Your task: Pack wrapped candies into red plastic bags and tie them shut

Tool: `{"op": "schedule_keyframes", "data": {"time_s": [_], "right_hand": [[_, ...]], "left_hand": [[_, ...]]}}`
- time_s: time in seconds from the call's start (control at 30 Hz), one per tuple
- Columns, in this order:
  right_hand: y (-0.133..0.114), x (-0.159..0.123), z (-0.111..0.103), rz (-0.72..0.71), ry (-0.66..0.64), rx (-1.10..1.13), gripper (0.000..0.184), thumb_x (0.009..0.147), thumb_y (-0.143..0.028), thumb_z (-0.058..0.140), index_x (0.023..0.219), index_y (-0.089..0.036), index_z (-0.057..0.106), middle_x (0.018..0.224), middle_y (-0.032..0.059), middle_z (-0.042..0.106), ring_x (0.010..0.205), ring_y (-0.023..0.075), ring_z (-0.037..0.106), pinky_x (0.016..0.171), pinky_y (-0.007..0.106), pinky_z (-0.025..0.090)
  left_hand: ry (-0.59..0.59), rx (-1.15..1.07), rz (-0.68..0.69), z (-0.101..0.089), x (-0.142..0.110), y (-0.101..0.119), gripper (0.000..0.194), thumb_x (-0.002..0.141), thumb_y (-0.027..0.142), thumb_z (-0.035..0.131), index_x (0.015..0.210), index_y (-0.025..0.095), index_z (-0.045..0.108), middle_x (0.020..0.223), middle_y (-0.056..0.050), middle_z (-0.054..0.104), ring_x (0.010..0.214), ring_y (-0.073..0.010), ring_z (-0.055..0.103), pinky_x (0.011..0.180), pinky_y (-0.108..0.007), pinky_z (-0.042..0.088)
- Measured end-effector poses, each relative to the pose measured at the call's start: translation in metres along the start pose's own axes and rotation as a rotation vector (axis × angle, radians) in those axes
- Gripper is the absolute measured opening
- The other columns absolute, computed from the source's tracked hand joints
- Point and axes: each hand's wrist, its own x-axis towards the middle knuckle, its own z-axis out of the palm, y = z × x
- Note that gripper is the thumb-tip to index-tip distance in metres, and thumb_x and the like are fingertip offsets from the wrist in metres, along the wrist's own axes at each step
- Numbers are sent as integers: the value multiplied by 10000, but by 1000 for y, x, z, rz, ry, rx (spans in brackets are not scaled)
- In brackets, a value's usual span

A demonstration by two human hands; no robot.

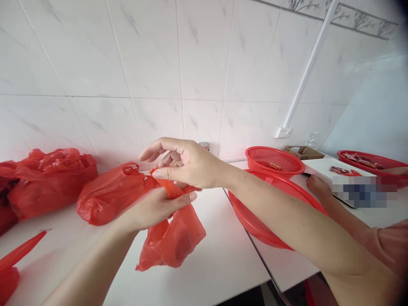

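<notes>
A red plastic bag (pixel 178 238) hangs just above the white table, its upper part twisted into a strip between my hands. My left hand (pixel 159 206) is under the strip, with the bag's handles looped around its fingers and thumb. Above it, my right hand (pixel 181 161) pinches the upper end of the strip between thumb and fingers, the other fingers curved to the left. What the bag contains cannot be made out. Behind my left hand, a filled red bag (pixel 108 195) lies on the table.
More filled red bags (pixel 51 182) stand at the left by the tiled wall. Red plastic baskets (pixel 270 159) stand to the right, one holding a small packet. Beyond are a cardboard box (pixel 304 153), a white board (pixel 325 165) and a co-worker's hand (pixel 318 187). A can (pixel 204 145) stands behind my right hand.
</notes>
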Motion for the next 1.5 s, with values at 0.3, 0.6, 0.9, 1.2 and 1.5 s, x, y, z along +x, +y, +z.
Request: {"op": "schedule_keyframes", "data": {"time_s": [0.3,0.6,0.9,1.2,1.5], "right_hand": [[58,-45,8,352,115,51,82,833,-230,618,906,-198,598,836,-3,634,743,116,609,664,260,520],[51,-64,40,211,322,433,206,928,-392,529,1052,-232,566,946,20,632,948,151,622,778,280,495],[105,-65,79,491,369,586,236,923,-310,473,1101,-276,625,947,-6,654,883,142,614,828,283,459],[115,-73,85,511,462,527,132,848,-307,546,824,-185,590,821,5,606,784,140,592,748,281,464],[119,-78,105,479,600,305,285,931,-522,433,1007,-252,482,782,-15,547,666,146,548,528,239,406]], "left_hand": [[-56,-299,-247,-10,2,-25,395,885,534,480,807,198,672,614,8,608,563,-146,565,560,-262,476],[-249,-106,-87,-20,-10,-20,235,854,414,584,870,246,747,910,-62,713,901,-255,637,834,-389,497],[85,294,142,3,-6,-50,119,755,109,466,745,222,502,763,-3,577,644,-156,543,591,-269,432],[360,476,231,33,-17,-82,411,740,88,450,1100,280,499,1107,-45,620,903,-202,637,682,-280,494],[309,439,125,30,-40,-94,507,808,119,426,1278,281,525,803,-19,638,786,-198,632,706,-274,490]]}}
